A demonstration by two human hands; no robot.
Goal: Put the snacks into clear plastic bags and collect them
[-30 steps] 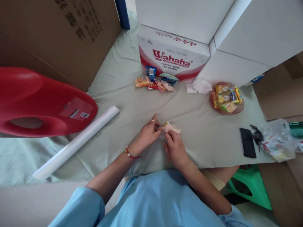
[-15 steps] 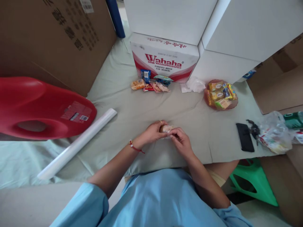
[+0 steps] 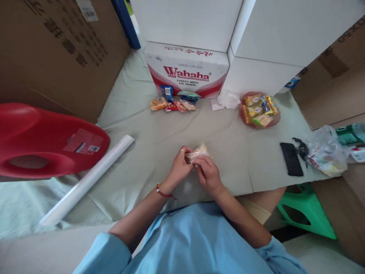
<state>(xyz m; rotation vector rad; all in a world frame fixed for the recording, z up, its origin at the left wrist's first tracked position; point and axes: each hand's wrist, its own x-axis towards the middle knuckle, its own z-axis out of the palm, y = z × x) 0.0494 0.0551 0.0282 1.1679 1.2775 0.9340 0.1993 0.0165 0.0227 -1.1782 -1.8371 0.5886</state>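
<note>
Head camera: the left hand curls its fingers around one end of a small packet over the near middle of the counter, while the right hand pinches its near edge; some fingertips are hidden. Its clear wrapper looks crumpled, so handling seems under way, but whether it is opened cannot be told. Other snacks lie before the box, which blocks the far side; more fill the bowl. A white roll and red container crowd the left; phone, keys and bag lie right.
</note>
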